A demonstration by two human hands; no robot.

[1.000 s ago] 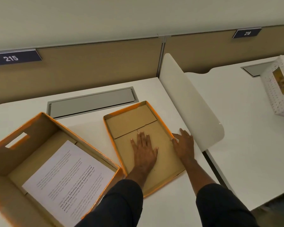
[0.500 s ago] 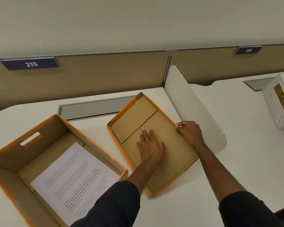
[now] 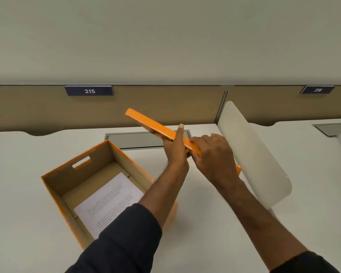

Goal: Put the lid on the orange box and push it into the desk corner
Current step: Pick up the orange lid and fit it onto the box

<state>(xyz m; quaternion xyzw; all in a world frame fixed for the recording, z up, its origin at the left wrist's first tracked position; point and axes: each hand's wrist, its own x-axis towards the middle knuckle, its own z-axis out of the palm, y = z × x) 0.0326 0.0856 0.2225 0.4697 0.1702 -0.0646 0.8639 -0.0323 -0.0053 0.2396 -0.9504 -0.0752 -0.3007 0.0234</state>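
The orange box [image 3: 53,186] stands open on the white desk at the left, with a printed sheet [image 3: 108,203] lying on its bottom and a handle slot in its far wall. The orange lid [image 3: 146,121] is up in the air, tilted on edge above the desk to the right of the box. My left hand [image 3: 174,148] grips the lid's near long edge from the left. My right hand [image 3: 215,154] holds the lid's right end, covering part of it.
A white curved divider [image 3: 254,154] stands at the desk's right side. A grey cable hatch [image 3: 134,139] is set into the desk behind the box. A tan partition [image 3: 165,103] with labels 215 and 216 runs along the back. Another desk lies beyond the divider.
The lid lay flat and upside down on the desk under both hands; both hands have now gripped it and raised it on edge. The view has tilted up.
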